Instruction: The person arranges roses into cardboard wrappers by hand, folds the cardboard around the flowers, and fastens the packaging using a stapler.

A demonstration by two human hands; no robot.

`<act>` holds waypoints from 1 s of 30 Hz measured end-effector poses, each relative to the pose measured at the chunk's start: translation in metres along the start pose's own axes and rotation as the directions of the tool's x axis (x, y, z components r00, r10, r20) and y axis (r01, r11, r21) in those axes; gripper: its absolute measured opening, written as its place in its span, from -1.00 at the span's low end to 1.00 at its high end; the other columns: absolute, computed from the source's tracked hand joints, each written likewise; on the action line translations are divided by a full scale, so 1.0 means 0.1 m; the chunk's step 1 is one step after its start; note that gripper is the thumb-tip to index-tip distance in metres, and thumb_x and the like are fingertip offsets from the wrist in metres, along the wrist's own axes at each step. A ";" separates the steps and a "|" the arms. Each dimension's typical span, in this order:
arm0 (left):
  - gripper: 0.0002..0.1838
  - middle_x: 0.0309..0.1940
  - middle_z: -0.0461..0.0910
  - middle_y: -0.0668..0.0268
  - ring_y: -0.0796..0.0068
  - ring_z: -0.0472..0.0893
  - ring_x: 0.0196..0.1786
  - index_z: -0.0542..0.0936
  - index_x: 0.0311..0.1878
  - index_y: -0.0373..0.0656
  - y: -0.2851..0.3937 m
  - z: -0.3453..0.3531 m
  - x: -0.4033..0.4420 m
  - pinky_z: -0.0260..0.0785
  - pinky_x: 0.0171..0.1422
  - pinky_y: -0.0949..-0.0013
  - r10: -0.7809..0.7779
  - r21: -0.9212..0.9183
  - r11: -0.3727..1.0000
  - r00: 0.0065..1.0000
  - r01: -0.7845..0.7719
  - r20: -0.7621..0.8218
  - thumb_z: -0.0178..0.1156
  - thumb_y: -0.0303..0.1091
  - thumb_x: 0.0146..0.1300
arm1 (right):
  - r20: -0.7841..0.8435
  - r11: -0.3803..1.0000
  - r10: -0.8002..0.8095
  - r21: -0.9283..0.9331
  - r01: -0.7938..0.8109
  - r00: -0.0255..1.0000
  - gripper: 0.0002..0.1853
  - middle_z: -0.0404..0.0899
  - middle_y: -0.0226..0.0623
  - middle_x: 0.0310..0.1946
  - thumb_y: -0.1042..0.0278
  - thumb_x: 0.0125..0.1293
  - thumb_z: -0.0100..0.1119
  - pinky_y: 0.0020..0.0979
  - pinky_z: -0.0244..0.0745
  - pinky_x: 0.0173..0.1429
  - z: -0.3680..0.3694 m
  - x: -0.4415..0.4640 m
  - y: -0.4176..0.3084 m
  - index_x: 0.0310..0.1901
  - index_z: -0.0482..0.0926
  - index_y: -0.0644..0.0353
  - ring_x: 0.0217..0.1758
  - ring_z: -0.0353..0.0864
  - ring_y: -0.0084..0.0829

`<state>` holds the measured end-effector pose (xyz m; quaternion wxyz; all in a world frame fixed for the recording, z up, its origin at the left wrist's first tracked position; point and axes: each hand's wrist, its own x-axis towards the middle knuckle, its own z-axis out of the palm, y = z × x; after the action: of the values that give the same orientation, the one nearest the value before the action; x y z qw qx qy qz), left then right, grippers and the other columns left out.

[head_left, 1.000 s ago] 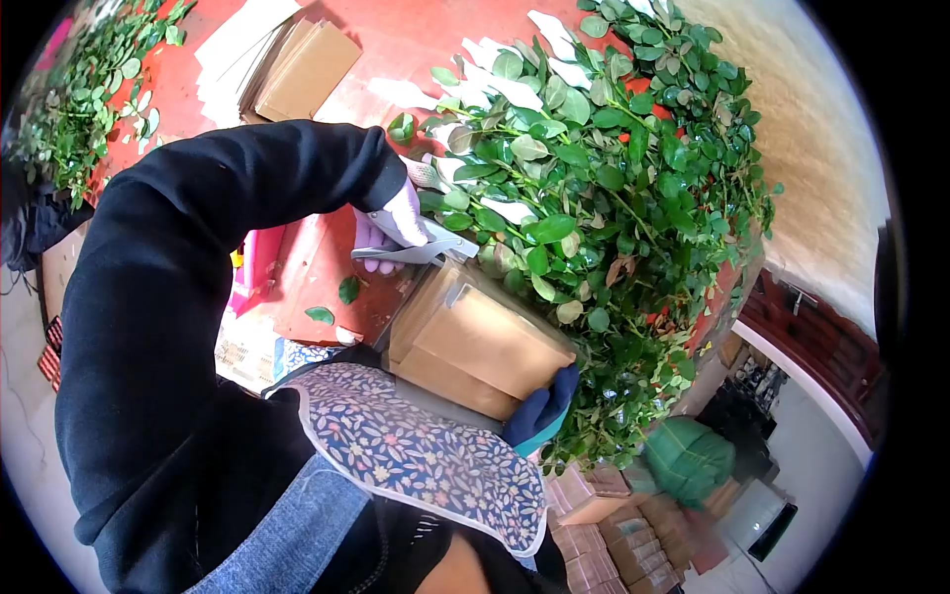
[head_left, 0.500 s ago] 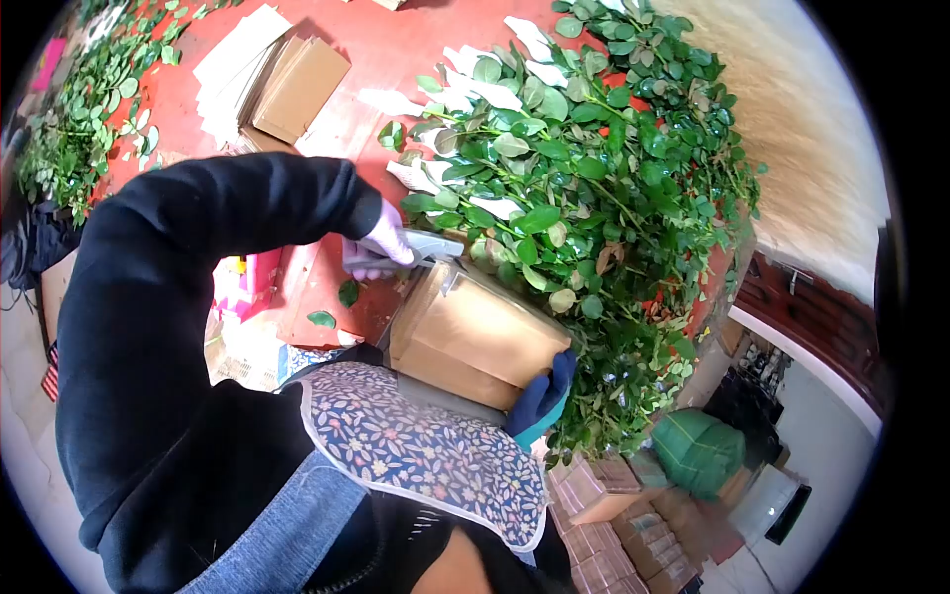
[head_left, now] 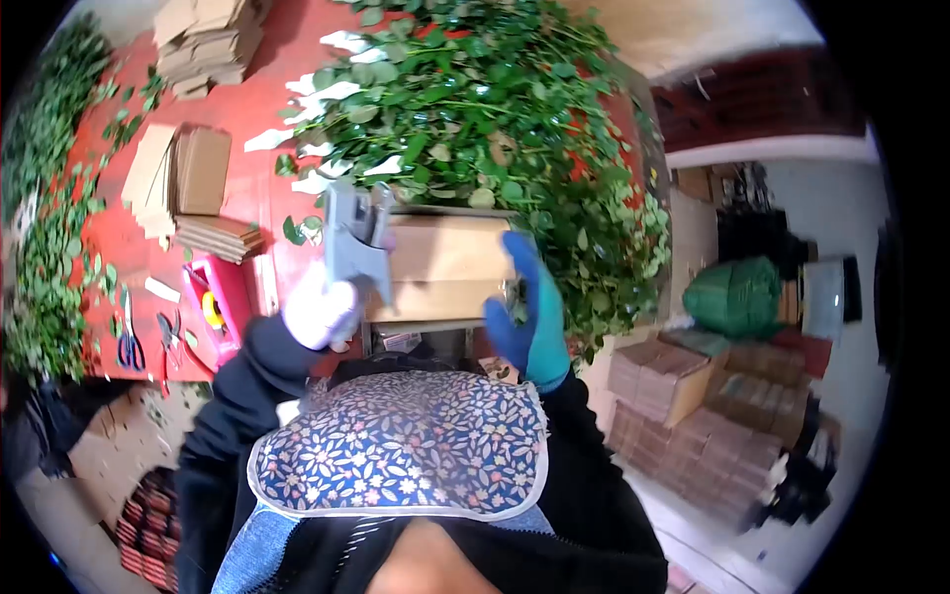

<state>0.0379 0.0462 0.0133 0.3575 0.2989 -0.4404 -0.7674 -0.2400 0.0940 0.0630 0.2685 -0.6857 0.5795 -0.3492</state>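
My left hand (head_left: 322, 309), in a pale glove, is closed around a grey stapler (head_left: 354, 236). The stapler stands upright over the left end of a folded brown cardboard piece (head_left: 447, 265), hiding that end. My right hand (head_left: 539, 322), in a blue and teal glove, is at the cardboard's right end with thumb and fingers spread apart. Whether its fingertips touch the cardboard I cannot tell. Just beyond the cardboard lie leafy green stems (head_left: 475, 129), several with white wrappings (head_left: 322, 97) at their left ends.
Cardboard sheets (head_left: 203, 173) and another cardboard stack (head_left: 213, 45) lie on the red table (head_left: 252, 148). A pink tape dispenser (head_left: 220, 307), scissors (head_left: 129, 337) and red-handled pruners (head_left: 168, 342) are at left. Bundled cardboard (head_left: 693, 436) and a green sack (head_left: 732, 297) stand at right.
The view has turned. My left hand has drawn the stapler back, now upright at the cardboard's left end. My right hand has moved from beneath the cardboard's corner to its right end, fingers spread.
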 end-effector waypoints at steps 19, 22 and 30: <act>0.06 0.37 0.30 -0.09 -0.18 0.35 0.35 0.33 0.36 -0.25 -0.43 -0.03 0.63 0.19 0.42 -0.04 0.156 0.940 -0.059 0.927 -0.335 0.340 0.42 0.28 -0.10 | -0.068 0.374 0.454 0.920 -0.121 0.888 -0.29 0.52 -0.24 0.09 0.42 0.18 0.23 -0.25 0.43 0.29 0.13 -0.31 1.31 0.37 0.21 0.34 0.16 0.56 -0.29; 0.21 0.32 0.35 -0.07 -0.14 0.38 0.31 0.30 0.39 -0.22 -0.35 -0.01 0.68 0.21 0.37 -0.06 0.099 0.934 -0.116 0.931 -0.339 0.351 0.39 0.43 -0.26 | -0.099 0.233 0.437 0.972 -0.006 0.894 -0.27 0.51 -0.21 0.12 0.42 0.15 0.23 -0.17 0.42 0.34 -0.07 -0.41 1.14 0.38 0.22 0.29 0.17 0.56 -0.22; 0.29 0.25 0.42 -0.02 -0.11 0.40 0.24 0.30 0.40 -0.24 -0.37 -0.15 0.74 0.18 0.36 -0.04 0.089 0.929 -0.101 0.927 -0.357 0.366 0.36 0.51 -0.35 | 0.253 -0.176 0.260 0.961 -0.212 0.932 -0.33 0.56 -0.16 0.05 0.48 0.15 0.17 -0.18 0.46 0.27 0.47 -0.29 0.84 0.35 0.27 0.28 0.12 0.59 -0.16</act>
<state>-0.0034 -0.0076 -0.0367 0.1093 0.3119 -0.9303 -0.1592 -0.2564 0.1054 -0.0357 0.7374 -0.1280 0.2425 -0.6173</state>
